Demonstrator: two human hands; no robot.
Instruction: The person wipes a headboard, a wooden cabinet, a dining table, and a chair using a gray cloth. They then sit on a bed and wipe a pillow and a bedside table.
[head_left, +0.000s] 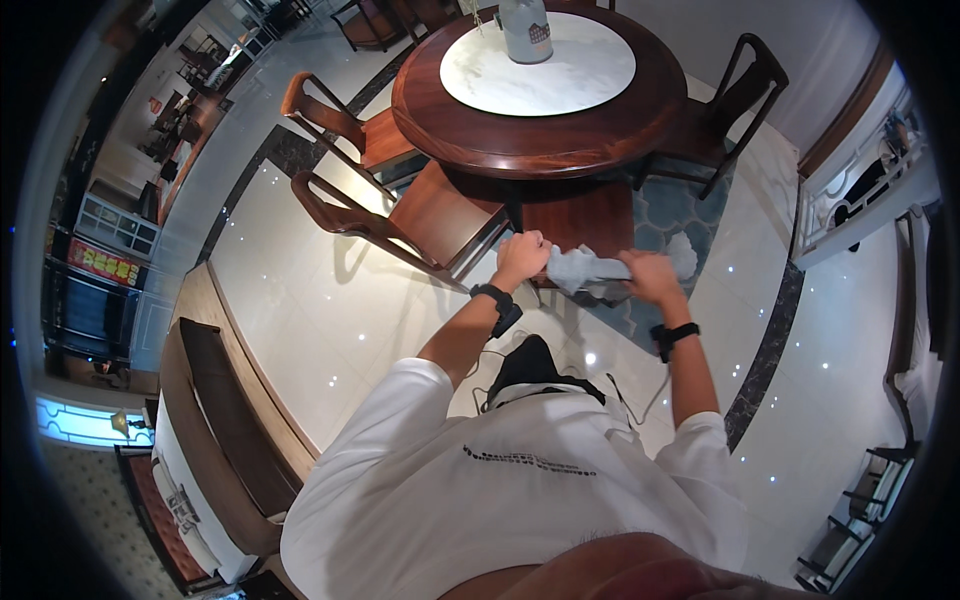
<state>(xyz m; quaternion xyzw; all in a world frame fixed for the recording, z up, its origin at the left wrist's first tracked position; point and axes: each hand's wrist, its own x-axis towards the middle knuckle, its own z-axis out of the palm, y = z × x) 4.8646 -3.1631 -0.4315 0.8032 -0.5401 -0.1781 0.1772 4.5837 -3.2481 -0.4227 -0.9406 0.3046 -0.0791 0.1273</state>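
A crumpled pale grey cloth stretches between my two hands, above the front of a dark wooden seat at the table's near side. My left hand is closed at the cloth's left end, its fingers curled by a dark chair part. Curled round the twisted right part of the cloth is my right hand, and a loose end bunches out beyond it. Each wrist wears a black strap. The round wooden table has a white stone-like centre carrying a grey vase.
Wooden chairs stand left of the table, one nearer and one farther, with another at the right. A blue-grey patterned rug lies beneath. At the left is a bed with a brown footboard. Thin cables hang near my waist.
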